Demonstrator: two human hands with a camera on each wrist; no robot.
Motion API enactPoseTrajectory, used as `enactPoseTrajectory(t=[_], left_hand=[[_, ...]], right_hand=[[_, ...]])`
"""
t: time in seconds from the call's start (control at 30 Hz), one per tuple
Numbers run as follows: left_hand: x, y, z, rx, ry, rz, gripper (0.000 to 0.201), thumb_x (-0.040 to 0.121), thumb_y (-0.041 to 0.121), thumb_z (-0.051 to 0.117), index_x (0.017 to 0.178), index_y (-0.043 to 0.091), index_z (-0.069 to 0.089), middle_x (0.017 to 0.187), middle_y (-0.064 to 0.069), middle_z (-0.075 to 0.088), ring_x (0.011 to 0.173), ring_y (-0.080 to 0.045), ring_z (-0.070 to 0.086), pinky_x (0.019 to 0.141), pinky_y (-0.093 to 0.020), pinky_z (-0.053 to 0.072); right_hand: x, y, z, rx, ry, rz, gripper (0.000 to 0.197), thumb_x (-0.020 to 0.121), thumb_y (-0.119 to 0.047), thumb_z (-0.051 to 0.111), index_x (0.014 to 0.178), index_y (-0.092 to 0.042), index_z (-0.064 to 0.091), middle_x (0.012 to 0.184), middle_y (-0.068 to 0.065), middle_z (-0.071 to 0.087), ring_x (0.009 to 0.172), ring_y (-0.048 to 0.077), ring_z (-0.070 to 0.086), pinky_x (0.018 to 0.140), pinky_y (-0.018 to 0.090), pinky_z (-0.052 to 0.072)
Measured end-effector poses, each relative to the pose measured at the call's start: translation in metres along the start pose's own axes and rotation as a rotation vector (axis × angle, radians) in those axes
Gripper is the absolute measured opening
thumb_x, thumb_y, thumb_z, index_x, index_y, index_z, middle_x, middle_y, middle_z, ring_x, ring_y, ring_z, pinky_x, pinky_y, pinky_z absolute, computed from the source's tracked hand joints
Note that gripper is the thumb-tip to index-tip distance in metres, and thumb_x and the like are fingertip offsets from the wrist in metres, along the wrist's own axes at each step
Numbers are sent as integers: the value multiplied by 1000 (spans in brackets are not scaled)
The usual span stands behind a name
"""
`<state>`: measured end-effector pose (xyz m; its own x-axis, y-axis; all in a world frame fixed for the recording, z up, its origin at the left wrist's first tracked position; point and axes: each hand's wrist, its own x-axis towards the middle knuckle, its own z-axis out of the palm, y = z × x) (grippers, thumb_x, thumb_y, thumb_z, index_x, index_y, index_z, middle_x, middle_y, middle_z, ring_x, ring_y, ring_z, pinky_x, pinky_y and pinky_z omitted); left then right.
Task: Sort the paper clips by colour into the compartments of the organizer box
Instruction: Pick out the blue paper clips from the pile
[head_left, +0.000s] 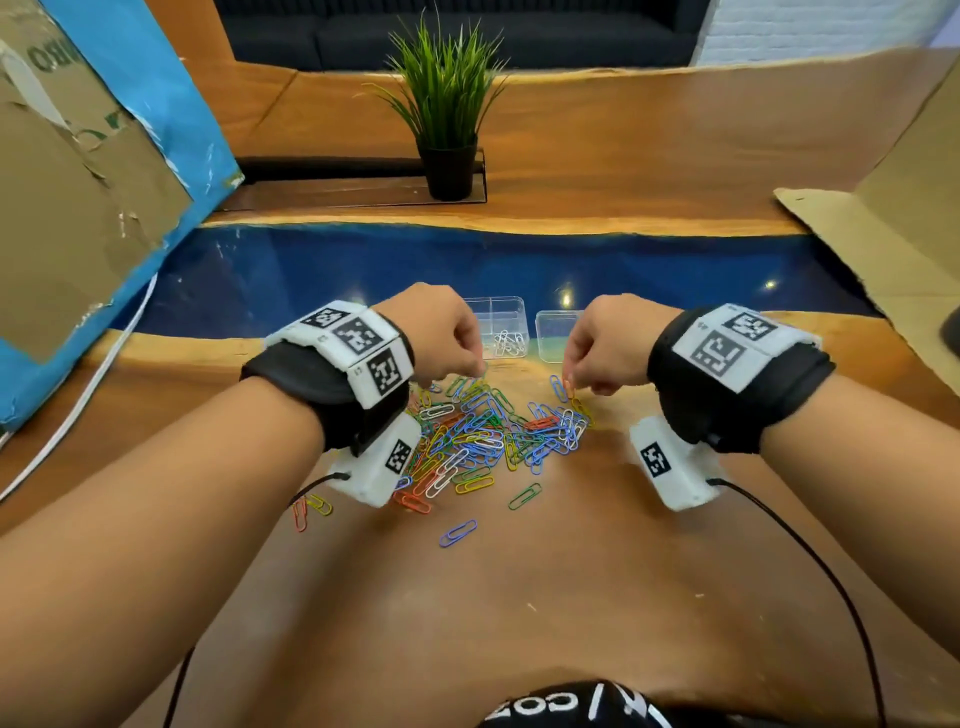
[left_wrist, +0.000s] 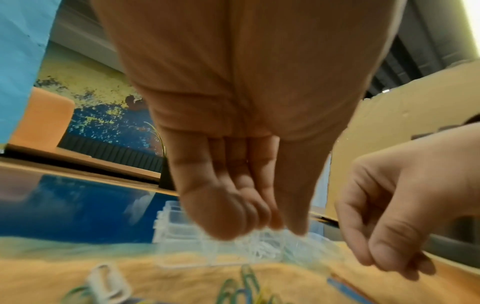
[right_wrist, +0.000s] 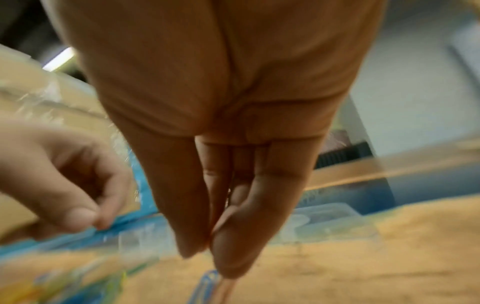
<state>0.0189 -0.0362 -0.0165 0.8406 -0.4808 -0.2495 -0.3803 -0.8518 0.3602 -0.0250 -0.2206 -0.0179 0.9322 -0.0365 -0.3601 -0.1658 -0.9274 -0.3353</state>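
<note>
Pile of coloured paper clips (head_left: 483, 436): loose heap on the wooden table (head_left: 571, 597), just nearer the person than the clear organizer box (head_left: 501, 327); blue, green, yellow, white and orange-red mixed. Strays lie nearer still: a blue clip (head_left: 458, 533), a green clip (head_left: 524, 495).

Organizer box: a few white clips (head_left: 509, 344) lie in its near compartment. A second clear section (head_left: 558, 335) stands just right of it.

Left hand (head_left: 441, 338): over the pile's far left edge, fingers curled down; whether it pinches a clip cannot be told.

Right hand (head_left: 608, 348): over the pile's far right edge, thumb and fingertip pinched on an orange clip (head_left: 568, 387).

Potted plant (head_left: 447, 104): well beyond the box.
</note>
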Motion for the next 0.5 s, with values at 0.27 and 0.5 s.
enactPoseTrajectory(t=[0.27, 0.5], left_hand=[[-19, -15, 12, 135, -92, -70, 5, 79, 21, 71, 78, 17, 71, 62, 5, 66, 43, -2, 54, 56, -20, 48], [-30, -24, 22, 193, -142, -89, 12, 76, 27, 76, 78, 19, 67, 67, 9, 63, 57, -2, 54, 54, -19, 40]], right_hand=[[-13, -10, 22, -345, -70, -110, 14, 80, -16, 69, 93, -23, 70, 79, -6, 59, 79, 15, 54, 63, 21, 39], [-13, -4, 26, -300, -52, -128, 11, 85, -15, 57, 79, -20, 65, 80, -1, 62, 80, 19, 56, 54, 19, 36]])
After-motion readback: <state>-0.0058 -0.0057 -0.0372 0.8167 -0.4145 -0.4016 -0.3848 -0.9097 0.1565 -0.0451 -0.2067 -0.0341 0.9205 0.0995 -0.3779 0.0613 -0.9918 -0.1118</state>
